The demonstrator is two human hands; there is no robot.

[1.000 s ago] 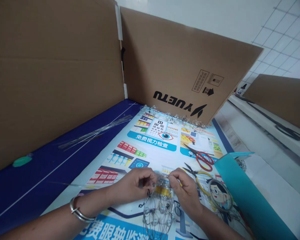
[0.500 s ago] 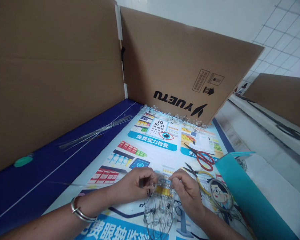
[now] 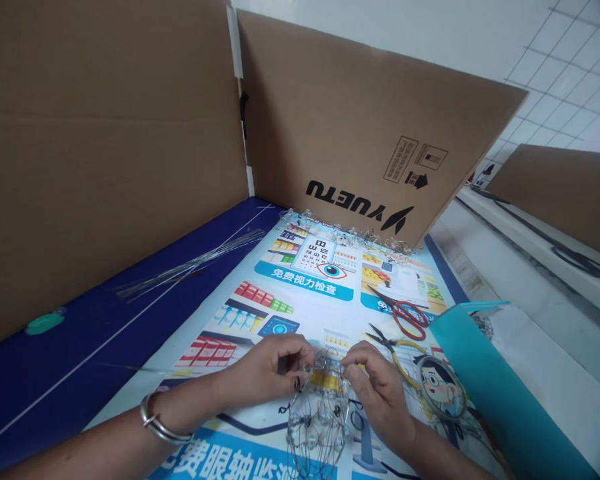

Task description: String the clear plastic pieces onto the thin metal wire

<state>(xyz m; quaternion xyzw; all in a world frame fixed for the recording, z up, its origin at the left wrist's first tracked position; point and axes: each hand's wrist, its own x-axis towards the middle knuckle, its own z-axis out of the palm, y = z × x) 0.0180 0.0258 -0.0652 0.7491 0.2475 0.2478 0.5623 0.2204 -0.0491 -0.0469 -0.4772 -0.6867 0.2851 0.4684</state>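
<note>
A beaded wire piece, an openwork of thin bent wires with clear beads, is between my hands at the lower middle of the head view. My left hand pinches its upper left side, fingers closed on the wire. Opposite it, my right hand has thumb and forefinger pressed together at the upper right of the piece. The fine wire ends inside the fingertips are too thin to make out. A long thin wire sticks out to the left behind my left wrist, which wears a silver bangle.
Red-handled scissors, yellow-handled pliers and a tape roll lie to the right, near a teal folder. Loose wires rest at the left. Beaded wire pieces line the cardboard wall.
My right hand has shifted slightly and its fingers have turned a little at the edge of the beaded wire piece. My left hand stays almost in place.
</note>
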